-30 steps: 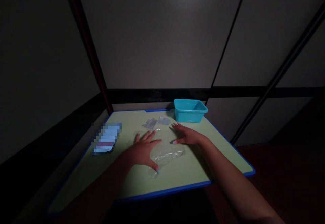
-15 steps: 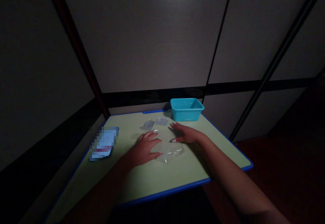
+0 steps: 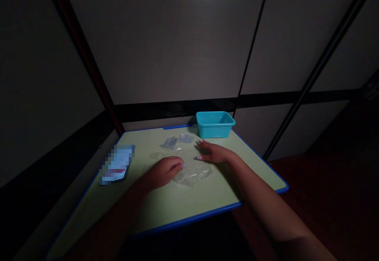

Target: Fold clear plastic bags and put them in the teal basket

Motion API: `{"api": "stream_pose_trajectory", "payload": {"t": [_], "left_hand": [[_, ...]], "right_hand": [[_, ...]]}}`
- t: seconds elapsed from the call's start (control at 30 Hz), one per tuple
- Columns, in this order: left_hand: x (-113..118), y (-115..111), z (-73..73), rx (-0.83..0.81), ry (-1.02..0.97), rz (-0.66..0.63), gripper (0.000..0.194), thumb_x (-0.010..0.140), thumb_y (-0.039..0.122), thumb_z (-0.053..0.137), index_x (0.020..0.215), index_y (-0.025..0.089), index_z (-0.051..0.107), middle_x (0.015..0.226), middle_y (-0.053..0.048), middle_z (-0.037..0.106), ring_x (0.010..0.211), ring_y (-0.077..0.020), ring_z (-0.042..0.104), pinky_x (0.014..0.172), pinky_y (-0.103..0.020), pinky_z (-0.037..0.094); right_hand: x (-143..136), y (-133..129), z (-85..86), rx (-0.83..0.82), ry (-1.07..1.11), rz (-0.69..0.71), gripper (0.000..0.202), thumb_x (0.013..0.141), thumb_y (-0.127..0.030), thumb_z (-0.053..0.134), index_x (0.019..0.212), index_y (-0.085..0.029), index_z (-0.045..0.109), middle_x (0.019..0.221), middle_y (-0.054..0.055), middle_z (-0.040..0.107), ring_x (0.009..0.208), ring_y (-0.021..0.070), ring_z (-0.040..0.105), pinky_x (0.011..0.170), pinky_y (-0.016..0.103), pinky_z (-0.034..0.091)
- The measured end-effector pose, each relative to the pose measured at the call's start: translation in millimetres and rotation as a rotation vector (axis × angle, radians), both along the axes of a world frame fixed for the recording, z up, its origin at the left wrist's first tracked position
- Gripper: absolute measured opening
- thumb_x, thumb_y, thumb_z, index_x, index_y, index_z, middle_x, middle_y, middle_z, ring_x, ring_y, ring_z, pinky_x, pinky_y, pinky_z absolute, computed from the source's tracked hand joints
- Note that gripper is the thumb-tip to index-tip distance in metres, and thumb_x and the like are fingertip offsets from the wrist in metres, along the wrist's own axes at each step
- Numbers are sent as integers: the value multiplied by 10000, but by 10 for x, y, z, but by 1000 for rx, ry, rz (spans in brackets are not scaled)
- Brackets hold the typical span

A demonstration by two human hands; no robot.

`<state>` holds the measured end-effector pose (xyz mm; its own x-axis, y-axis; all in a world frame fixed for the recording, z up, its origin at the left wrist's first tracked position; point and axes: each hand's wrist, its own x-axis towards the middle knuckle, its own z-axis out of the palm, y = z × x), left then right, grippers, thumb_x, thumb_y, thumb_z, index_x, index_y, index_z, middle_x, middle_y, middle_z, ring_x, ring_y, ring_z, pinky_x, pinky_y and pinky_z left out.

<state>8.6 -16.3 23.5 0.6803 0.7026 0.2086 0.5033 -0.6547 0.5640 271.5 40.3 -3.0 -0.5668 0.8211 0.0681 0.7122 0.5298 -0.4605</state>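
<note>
A clear plastic bag (image 3: pixel 192 176) lies spread on the pale green table. At its left side is my left hand (image 3: pixel 166 171), closed, with thumb and fingers drawn together on the film; the exact grip is partly hidden. Over the bag's right side, my right hand (image 3: pixel 214 152) is open, its fingers stretched out and its thumb apart. Whether that palm presses on the film, I cannot tell. Just beyond the hands lie two small greyish clear packets, a left packet (image 3: pixel 169 142) and a right packet (image 3: pixel 185 138).
A turquoise plastic basket (image 3: pixel 214 130) stands at the table's back right. At the left edge rests a phone (image 3: pixel 120 164) with a lit, blurred screen. The table (image 3: pixel 177 209) has a blue rim, and panelled doors (image 3: pixel 177 55) rise behind it.
My left hand has gone from spread fingers to closed at the bag's left side. The right hand stays open in nearly the same place. The whole view has shifted slightly.
</note>
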Motion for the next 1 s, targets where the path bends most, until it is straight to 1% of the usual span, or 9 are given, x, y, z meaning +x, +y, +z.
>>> {"api": "stream_pose_trajectory", "payload": {"t": [0.13,0.23,0.3,0.5,0.63,0.77,0.93,1.0], "left_hand": [[-4,-2,-37,-145,-39,-20,353,909,381,345,873,158,616,829,-36,631,763,-145,562,710,-252,431],[-2,-11,-62,-184,-7,-16,294,831,408,493,884,147,618,829,-36,625,726,-141,548,666,-244,430],[7,-14,-82,-192,7,-2,279,763,393,584,882,143,619,814,-28,616,706,-138,538,650,-244,427],[65,-23,-131,-294,-40,1,257,753,368,607,878,144,625,754,-13,613,695,-133,545,656,-242,427],[87,-64,-93,-315,-57,-42,240,747,351,627,872,147,635,798,-22,630,731,-141,562,677,-246,429],[83,-93,-54,-315,-58,-92,292,720,376,665,913,159,639,843,-24,639,769,-148,570,702,-251,430],[56,-55,-75,-314,-37,-68,315,680,368,698,913,165,635,836,-17,637,754,-147,561,692,-253,425],[37,-21,-97,-312,-10,-48,322,675,369,696,918,169,629,829,-13,634,745,-149,558,687,-256,422]], "right_hand": [[3,-1,-2,-13,25,-12,745,784,-581,519,1357,-117,412,1451,145,279,1343,275,223,1100,406,219],[3,-5,3,-12,15,-22,724,801,-567,502,1361,-117,406,1452,143,275,1344,268,222,1097,406,225],[-1,-9,10,-16,3,-17,732,791,-562,520,1362,-120,404,1450,140,281,1343,270,224,1098,408,225],[-19,-25,37,-51,-26,9,799,752,-568,567,1389,-133,358,1457,130,260,1342,269,227,1106,414,204],[-25,-25,52,-65,-33,10,848,740,-592,566,1392,-96,342,1457,156,247,1341,273,228,1105,402,205],[-30,-21,54,-66,-36,14,849,738,-600,566,1386,-94,354,1453,156,259,1340,277,227,1107,398,200],[-32,-31,58,-60,-67,26,830,771,-566,550,1391,-60,330,1454,176,241,1347,265,208,1108,389,192],[-33,-36,63,-62,-62,33,826,763,-570,559,1389,-78,340,1454,166,246,1349,264,203,1109,390,192]]}}
